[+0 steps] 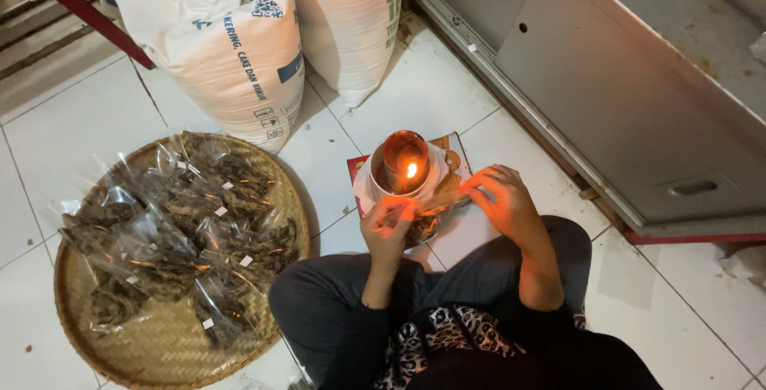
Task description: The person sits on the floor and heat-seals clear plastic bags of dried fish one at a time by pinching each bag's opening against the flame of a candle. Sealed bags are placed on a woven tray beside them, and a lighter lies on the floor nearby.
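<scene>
Two hands | left hand (388,226), right hand (503,198) | held packet (435,208) unclear

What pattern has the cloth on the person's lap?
Leopard-like spots, dark on pale, on the cloth; head view.

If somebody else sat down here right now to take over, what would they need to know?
Left hand: pinches one end of a small clear plastic packet of dark dried stuff.
Right hand: pinches the other end, holding the packet's edge close to the flame.
The flame burns in a small lamp in a white cup on the tiled floor, just ahead of the knees.
Done: a heap of filled packets lies on the round woven tray, on the person's left.
Left: the packet in hand is at the flame; whether its edge is sealed cannot be seen.
Two big white sacks stand behind the tray.
</scene>
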